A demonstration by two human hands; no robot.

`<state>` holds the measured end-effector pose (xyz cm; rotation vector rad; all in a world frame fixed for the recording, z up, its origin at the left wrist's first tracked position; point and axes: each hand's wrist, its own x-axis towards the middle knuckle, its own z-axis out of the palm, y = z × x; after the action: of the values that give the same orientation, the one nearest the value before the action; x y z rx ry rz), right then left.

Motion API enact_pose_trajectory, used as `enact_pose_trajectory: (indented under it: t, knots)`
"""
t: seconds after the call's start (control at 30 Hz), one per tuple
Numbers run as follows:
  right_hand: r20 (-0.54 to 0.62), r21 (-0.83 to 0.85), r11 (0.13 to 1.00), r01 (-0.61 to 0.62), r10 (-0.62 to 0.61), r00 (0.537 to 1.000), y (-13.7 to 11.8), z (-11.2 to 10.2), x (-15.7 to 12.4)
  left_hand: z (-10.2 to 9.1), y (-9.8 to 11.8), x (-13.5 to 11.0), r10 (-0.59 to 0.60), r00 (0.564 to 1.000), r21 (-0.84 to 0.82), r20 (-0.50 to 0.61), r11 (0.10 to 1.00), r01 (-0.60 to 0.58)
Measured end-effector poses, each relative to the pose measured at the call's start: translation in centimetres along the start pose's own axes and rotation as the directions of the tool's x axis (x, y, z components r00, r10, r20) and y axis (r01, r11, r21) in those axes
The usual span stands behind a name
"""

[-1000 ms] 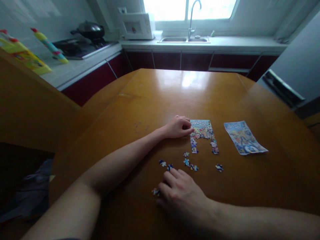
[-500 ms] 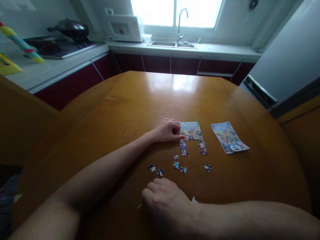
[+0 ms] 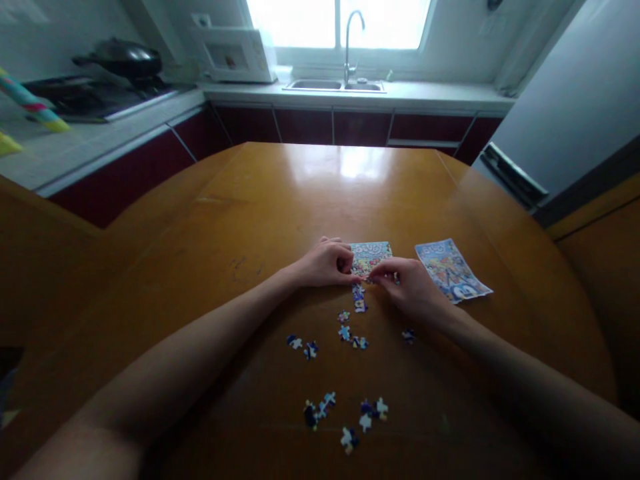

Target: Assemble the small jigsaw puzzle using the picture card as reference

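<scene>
A partly assembled jigsaw puzzle (image 3: 371, 251) lies on the wooden table, its upper part joined and a strip running down its left side. My left hand (image 3: 327, 263) rests at the puzzle's left edge, fingers curled and thumb pressed onto it. From the right, my right hand (image 3: 413, 287) reaches over the puzzle and hides its right side. Thumb and fingertips pinch a small puzzle piece (image 3: 369, 280) at the lower edge of the joined part. Loose pieces (image 3: 345, 333) lie just below, and another loose piece (image 3: 409, 335) sits below my right wrist.
A creased picture sheet (image 3: 450, 267) lies right of the puzzle. Nearer me are several more loose pieces (image 3: 365, 421), with two others (image 3: 311, 350) at mid-left. Beyond the table (image 3: 280, 193) stand a counter with a sink (image 3: 315, 85), a microwave (image 3: 233, 57) and a wok (image 3: 125, 60).
My right hand has moved from the near side of the table up to the puzzle with a piece, uncovering the near loose pieces. My left hand stays at the puzzle; the view has shifted slightly.
</scene>
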<state>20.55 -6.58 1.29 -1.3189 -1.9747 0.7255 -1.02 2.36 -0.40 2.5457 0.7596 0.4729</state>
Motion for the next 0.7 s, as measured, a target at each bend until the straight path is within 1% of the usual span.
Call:
enact_pose_trajectory:
  t: [0.2, 0.37, 0.7]
  knots:
    - [0.029, -0.057, 0.998, 0.023, -0.021, 0.999, -0.41, 0.32, 0.36, 0.02, -0.02, 0.04, 0.013, 1.000, -0.008, -0.008, 1.000, -0.013]
    - [0.056, -0.086, 0.994, 0.061, -0.056, 0.997, -0.19, 0.35, 0.56, 0.11, -0.17, -0.03, -0.008, 1.000, -0.005, 0.004, 1.000, 0.008]
    - [0.068, -0.152, 0.986, 0.071, -0.061, 0.996, 0.01, 0.59, 0.61, -0.02, -0.18, 0.01, -0.002, 1.000, -0.007, 0.011, 1.000, 0.002]
